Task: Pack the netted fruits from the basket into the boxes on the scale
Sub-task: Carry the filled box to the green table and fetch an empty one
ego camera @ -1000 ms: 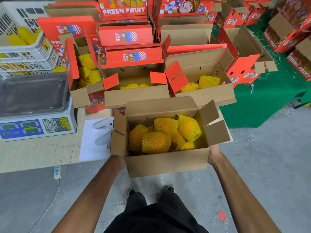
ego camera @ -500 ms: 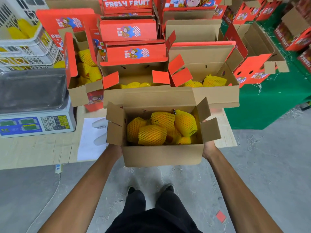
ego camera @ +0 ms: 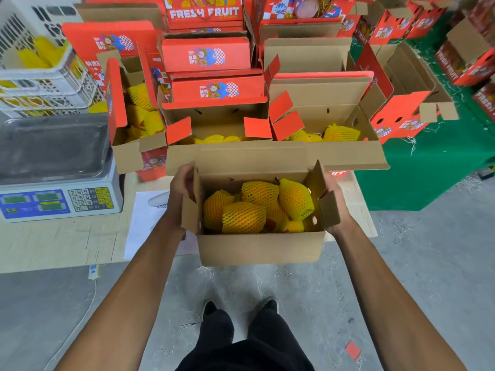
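An open cardboard box (ego camera: 258, 246) is held at the centre of the frame, over the near edge of the wooden table (ego camera: 61, 245), and netted fruits (ego camera: 243, 217) are piled inside it. Its left end flap is gripped by the left hand (ego camera: 180, 187), fingers curled over the flap's top edge; its right end is clasped by the right hand (ego camera: 333, 199), fingers wrapped round the side flap. Just behind, three more open boxes (ego camera: 334, 153) of netted fruit are seen. A scale (ego camera: 57, 167) with a bare steel pan is placed at the left of the frame, and a white basket (ego camera: 45, 84) holding yellow fruit is seen at the upper left.
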### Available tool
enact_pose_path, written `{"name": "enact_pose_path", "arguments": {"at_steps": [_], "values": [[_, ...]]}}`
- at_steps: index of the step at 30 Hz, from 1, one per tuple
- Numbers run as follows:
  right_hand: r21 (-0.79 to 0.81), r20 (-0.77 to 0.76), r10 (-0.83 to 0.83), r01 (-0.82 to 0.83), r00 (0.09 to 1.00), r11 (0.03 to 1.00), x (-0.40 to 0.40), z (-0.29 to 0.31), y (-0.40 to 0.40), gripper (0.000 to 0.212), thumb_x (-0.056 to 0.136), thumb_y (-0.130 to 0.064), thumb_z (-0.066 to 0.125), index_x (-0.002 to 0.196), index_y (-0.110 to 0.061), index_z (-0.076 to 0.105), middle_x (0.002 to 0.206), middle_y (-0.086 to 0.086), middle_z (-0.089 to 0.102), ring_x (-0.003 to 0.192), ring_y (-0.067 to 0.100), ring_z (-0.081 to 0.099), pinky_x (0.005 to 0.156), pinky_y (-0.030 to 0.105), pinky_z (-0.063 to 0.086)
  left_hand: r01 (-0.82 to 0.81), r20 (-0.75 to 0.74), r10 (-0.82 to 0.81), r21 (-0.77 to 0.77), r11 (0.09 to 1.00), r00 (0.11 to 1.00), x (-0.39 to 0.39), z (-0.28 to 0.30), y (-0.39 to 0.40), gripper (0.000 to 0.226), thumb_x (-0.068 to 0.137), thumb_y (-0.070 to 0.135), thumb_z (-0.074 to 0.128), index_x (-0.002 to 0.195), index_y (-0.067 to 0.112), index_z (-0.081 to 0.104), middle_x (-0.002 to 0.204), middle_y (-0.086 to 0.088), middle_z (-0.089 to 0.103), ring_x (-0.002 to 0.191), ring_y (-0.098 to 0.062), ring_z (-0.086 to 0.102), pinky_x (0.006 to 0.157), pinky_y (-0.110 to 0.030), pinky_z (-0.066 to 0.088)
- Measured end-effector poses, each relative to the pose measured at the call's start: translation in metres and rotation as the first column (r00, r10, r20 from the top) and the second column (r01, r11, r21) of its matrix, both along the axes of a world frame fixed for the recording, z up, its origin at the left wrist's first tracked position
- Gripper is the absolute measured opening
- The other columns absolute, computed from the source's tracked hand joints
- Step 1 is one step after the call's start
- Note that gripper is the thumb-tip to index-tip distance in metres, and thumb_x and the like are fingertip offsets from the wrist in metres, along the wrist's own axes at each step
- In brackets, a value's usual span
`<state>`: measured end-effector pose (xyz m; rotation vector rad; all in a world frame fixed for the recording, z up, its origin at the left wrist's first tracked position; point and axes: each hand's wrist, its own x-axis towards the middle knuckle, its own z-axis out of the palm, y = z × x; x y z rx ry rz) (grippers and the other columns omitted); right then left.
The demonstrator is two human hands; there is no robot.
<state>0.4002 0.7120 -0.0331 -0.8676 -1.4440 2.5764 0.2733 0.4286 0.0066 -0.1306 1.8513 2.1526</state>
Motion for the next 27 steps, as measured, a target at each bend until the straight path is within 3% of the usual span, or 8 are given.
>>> {"name": "enact_pose_path", "arguments": {"at_steps": [2, 5, 7, 10, 15, 20, 24, 27], "values": [[0.062, 0.044, -0.034, 0.032, 0.998, 0.998, -0.004, 0.003, 0.0, 0.056, 0.098, -0.057, 0.059, 0.138, -0.019, 0.065, 0.128, 0.016, 0.069, 0.12, 0.033, 0.067, 0.094, 0.046, 0.057, 0.065, 0.038, -0.063, -0.043, 0.997, 0.997, -0.002, -0.004, -0.001, 0.02, 0.107, 0.01, 0.047, 0.111, 0.019, 0.064, 0.09, 0.019, 0.077, 0.095, 0.0, 0.071, 0.077, -0.011, 0.055], [0.166, 0.098, -0.168, 0.15, 0.981, 0.975, -0.013, 0.012, 0.005, 0.05, 0.095, -0.053, 0.065, 0.131, -0.019, 0.068, 0.117, 0.009, 0.075, 0.119, 0.032, 0.067, 0.084, 0.037, 0.061, 0.021, 0.198, -0.025, 0.022, 1.0, 0.98, -0.018, 0.006, -0.005, 0.04, 0.098, 0.03, 0.061, 0.132, 0.009, 0.063, 0.124, -0.009, 0.072, 0.12, -0.028, 0.064, 0.094, -0.04, 0.057], [0.176, -0.032, -0.162, 0.165, 0.986, 0.97, -0.023, 0.025, 0.007, 0.049, 0.098, -0.048, 0.062, 0.138, -0.019, 0.063, 0.136, 0.011, 0.066, 0.134, 0.032, 0.057, 0.107, 0.044, 0.05, 0.075, 0.109, -0.085, 0.094, 0.993, 0.99, -0.038, 0.021, 0.0, 0.066, 0.085, 0.036, 0.071, 0.144, 0.014, 0.052, 0.13, -0.002, 0.069, 0.118, -0.016, 0.067, 0.085, -0.031, 0.058], [0.139, -0.112, -0.081, 0.096, 0.99, 0.986, -0.04, 0.047, 0.0, 0.053, 0.103, -0.039, 0.054, 0.144, -0.006, 0.056, 0.147, 0.023, 0.054, 0.141, 0.038, 0.047, 0.12, 0.054, 0.036, 0.132, 0.119, -0.158, 0.2, 0.971, 0.98, -0.055, 0.044, 0.019, 0.064, 0.075, 0.036, 0.081, 0.133, 0.02, 0.061, 0.119, 0.007, 0.075, 0.11, -0.005, 0.071, 0.086, -0.026, 0.057], [0.34, -0.001, -0.16, 0.151, 0.987, 0.928, -0.05, 0.054, -0.005, 0.039, 0.105, -0.03, 0.051, 0.135, -0.007, 0.063, 0.133, 0.013, 0.067, 0.128, 0.029, 0.06, 0.111, 0.045, 0.048, 0.046, 0.084, -0.06, 0.166, 0.985, 0.995, -0.062, 0.026, 0.021, 0.028, 0.091, 0.013, 0.069, 0.119, 0.016, 0.069, 0.111, 0.005, 0.078, 0.103, -0.002, 0.072, 0.086, -0.022, 0.054], [0.424, 0.024, -0.147, 0.123, 0.989, 0.897, -0.054, 0.045, -0.004, 0.017, 0.097, -0.021, 0.063, 0.111, -0.013, 0.067, 0.081, -0.015, 0.073, 0.084, 0.01, 0.066, 0.064, 0.022, 0.053, 0.168, 0.009, -0.168, -0.114, 0.979, 0.986, -0.055, 0.014, 0.009, 0.01, 0.093, 0.017, 0.064, 0.097, 0.02, 0.073, 0.096, 0.003, 0.072, 0.101, -0.018, 0.064, 0.082, -0.021, 0.049], [0.46, 0.05, -0.157, 0.117, 0.986, 0.88, -0.061, 0.039, -0.005, 0.022, 0.092, -0.036, 0.068, 0.108, -0.023, 0.067, 0.105, 0.003, 0.075, 0.101, 0.023, 0.069, 0.079, 0.041, 0.057, 0.113, -0.013, -0.119, -0.23, 0.967, 0.993, -0.052, 0.012, 0.011, 0.026, 0.102, 0.032, 0.058, 0.111, 0.011, 0.072, 0.104, -0.004, 0.072, 0.101, -0.02, 0.064, 0.091, -0.036, 0.048], [0.51, 0.04, -0.167, 0.123, 0.985, 0.851, -0.063, 0.035, -0.005, 0.024, 0.09, -0.049, 0.068, 0.101, -0.028, 0.068, 0.103, 0.002, 0.074, 0.099, 0.021, 0.069, 0.083, 0.044, 0.059, -0.011, -0.009, 0.01, -0.208, 0.978, 1.0, -0.055, 0.008, 0.021, 0.021, 0.102, 0.025, 0.062, 0.081, 0.023, 0.066, 0.073, 0.02, 0.069, 0.075, 0.003, 0.062, 0.072, -0.015, 0.049]]}}
